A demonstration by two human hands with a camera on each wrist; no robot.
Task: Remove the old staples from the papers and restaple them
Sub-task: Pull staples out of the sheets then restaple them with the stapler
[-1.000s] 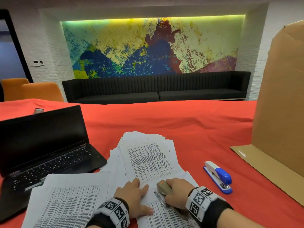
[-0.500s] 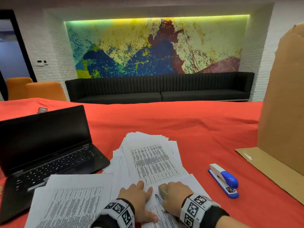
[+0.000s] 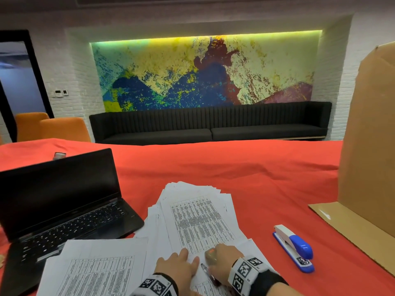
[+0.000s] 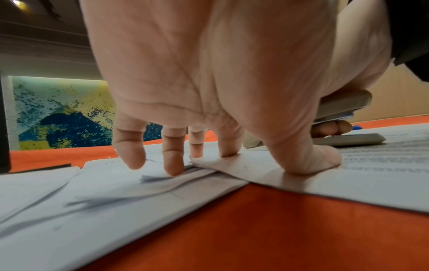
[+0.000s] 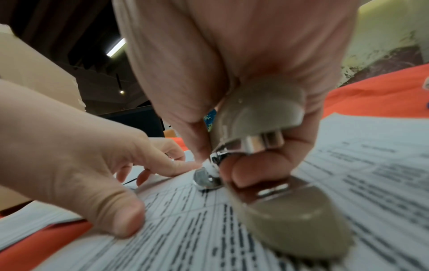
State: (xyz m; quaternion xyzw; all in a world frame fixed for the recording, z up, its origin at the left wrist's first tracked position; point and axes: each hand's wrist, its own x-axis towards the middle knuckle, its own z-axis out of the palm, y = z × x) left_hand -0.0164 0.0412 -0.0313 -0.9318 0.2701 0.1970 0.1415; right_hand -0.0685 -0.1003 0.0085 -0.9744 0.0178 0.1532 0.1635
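Observation:
Stapled papers printed with tables lie fanned on the red tablecloth. My left hand presses flat on the nearest sheet, fingers spread and straight. My right hand grips a grey claw staple remover just right of the left hand. In the right wrist view the staple remover has its metal jaws down on the paper near its corner, close to my left hand. The staple itself is too small to make out. A blue and white stapler lies to the right.
An open black laptop sits at the left, with a second paper stack overlapping its front edge. A tall cardboard sheet stands at the right. A thin dark pen-like object lies between my hands.
Both hands stay on the same sheet. The right hand with the staple remover has drawn slightly closer to the left hand. The head view has tilted upward.

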